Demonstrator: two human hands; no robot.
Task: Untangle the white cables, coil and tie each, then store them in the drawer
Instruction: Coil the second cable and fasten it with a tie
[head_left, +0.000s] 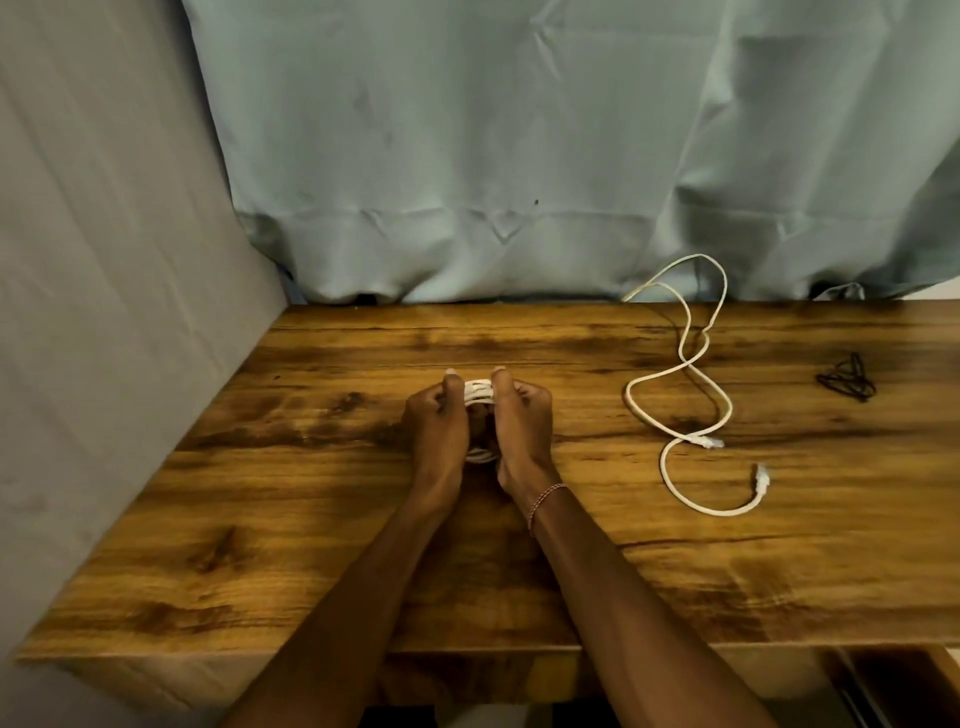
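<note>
The worktop (311, 519) runs from a grey cloth wall on the left to its right edge. The left hand (436, 418) and the right hand (522, 421) meet just left of centre, palms facing, fingers curled round a coiled white cable (478, 392) pinched between them. The coil stands on edge with its long axis running away from the person, turns showing above and below the hands. Further right, well apart, the second white cable (689, 362) lies loose in an S, its far end trailing up the curtain and both plugs on the wood. Beyond it, near the right edge, sits a small heap of black ties (847, 382). They lie to the right of the coil, so the right hand looks better placed to fetch one while the left keeps the coil.
</note>
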